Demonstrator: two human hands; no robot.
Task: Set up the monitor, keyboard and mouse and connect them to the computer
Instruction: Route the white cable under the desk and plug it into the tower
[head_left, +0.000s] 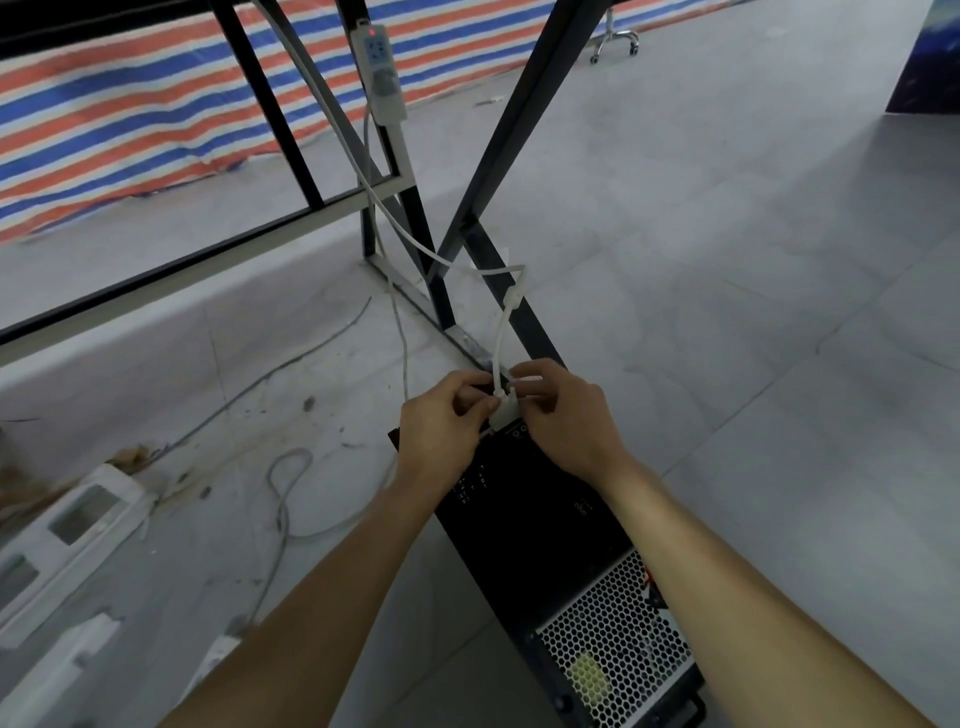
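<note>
Two hands meet just below the middle of the head view: the left hand (441, 423) and the right hand (569, 423) each pinch a side of a white connector (505, 414) with curled fingers and thumbs, probably so that both of its side screws can be turned while the plug sits square in its port. The connector is pressed against the back panel of the computer (524, 512), a black metal case that lies flat on the floor (753, 312) and runs from the middle toward 5 o'clock; its near end is a white honeycomb mesh (615, 642). Lying down puts its ports face-up within easy reach. A smooth white cable (500, 345) rises from the connector toward 12 o'clock, bends in a stiff loop and climbs past the black metal frame (524, 109), presumably to the monitor, which is out of sight, as are keyboard and mouse. At 12 o'clock a white power strip (377, 73) hangs on the frame, a red light showing. The floor is pale grey tile, dusty at 9 o'clock, where a thin grey wire (283, 499) curls loosely. Blocky white foam packing (67, 525) lies at 8 o'clock, and a red, white and blue striped tarp (104, 104) covers 10 o'clock.
</note>
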